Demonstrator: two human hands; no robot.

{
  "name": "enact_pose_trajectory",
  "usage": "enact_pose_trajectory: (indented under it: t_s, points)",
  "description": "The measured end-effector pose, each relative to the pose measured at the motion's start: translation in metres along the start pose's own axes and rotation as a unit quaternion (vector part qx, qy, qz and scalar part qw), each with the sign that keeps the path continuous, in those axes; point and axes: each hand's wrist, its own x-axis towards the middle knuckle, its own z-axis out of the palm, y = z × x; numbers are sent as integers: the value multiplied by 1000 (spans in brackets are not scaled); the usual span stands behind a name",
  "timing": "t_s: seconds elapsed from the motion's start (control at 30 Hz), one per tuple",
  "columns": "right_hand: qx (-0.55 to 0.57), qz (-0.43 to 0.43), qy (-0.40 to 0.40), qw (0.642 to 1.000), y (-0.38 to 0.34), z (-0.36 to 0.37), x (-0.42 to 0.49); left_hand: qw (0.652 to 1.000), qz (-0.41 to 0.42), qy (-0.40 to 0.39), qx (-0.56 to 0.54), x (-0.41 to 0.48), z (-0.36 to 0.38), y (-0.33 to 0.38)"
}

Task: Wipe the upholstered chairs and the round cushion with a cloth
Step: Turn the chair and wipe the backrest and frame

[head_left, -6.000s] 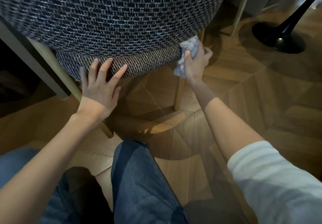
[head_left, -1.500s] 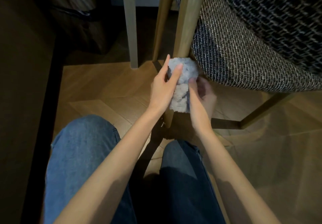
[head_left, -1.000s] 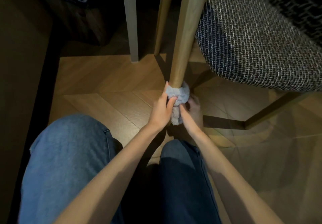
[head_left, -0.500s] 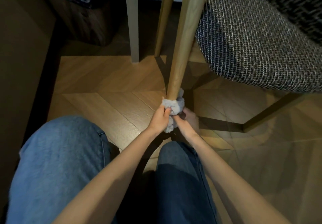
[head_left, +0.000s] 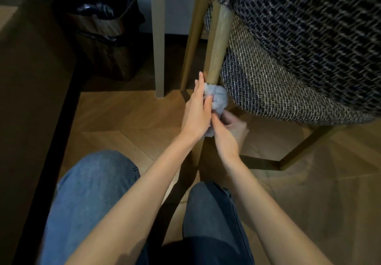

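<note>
Cloth [head_left: 218, 99] round chair leg [head_left: 217, 48], left hand [head_left: 196, 114], right hand [head_left: 228, 132]

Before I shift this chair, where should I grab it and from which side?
Probably the bare wooden leg above the cloth, from the left: it is a slim straight post there, and the seat bulges against its right side.
</note>
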Motion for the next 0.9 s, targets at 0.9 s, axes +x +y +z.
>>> enact_pose_trajectory:
  t_s: [0.9]
  points:
    - [-21, 61, -266, 962, -220, 10, 19, 984, -111, 138, 26, -6, -146, 163]
